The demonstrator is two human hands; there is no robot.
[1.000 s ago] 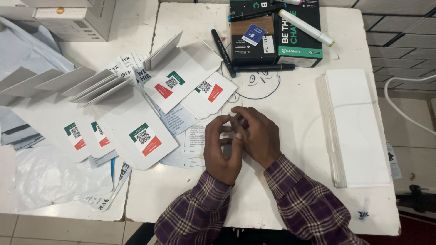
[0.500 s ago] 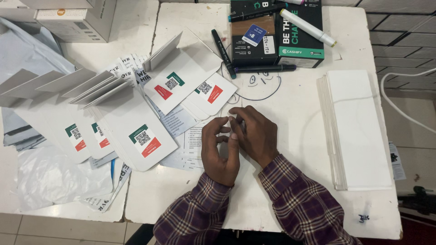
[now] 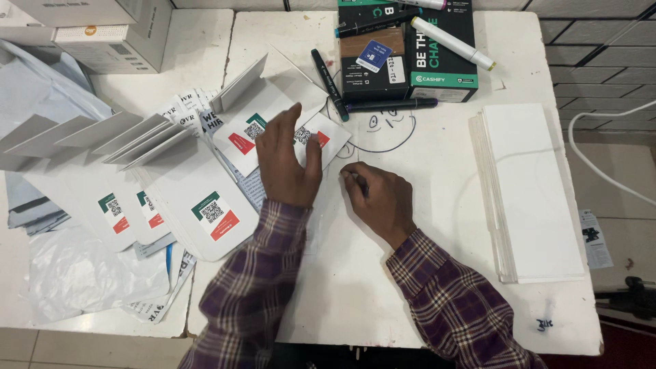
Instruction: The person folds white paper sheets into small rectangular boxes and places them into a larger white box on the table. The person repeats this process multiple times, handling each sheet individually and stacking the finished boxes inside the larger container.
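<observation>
Reaching my spread, empty left hand (image 3: 285, 164) over the folded card (image 3: 322, 137) beside the black marker (image 3: 330, 84), right hand (image 3: 379, 198) loosely curled apart, I risk smudging or scattering neighbouring cards.

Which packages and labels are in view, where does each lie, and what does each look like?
Folded white cards: fanned out left, each with a green and red sticker.
One such card: under the left hand.
Black box: table's top edge, rectangular, green trim.
White cartons: top left corner.
Blank white sheets: stacked right.
</observation>
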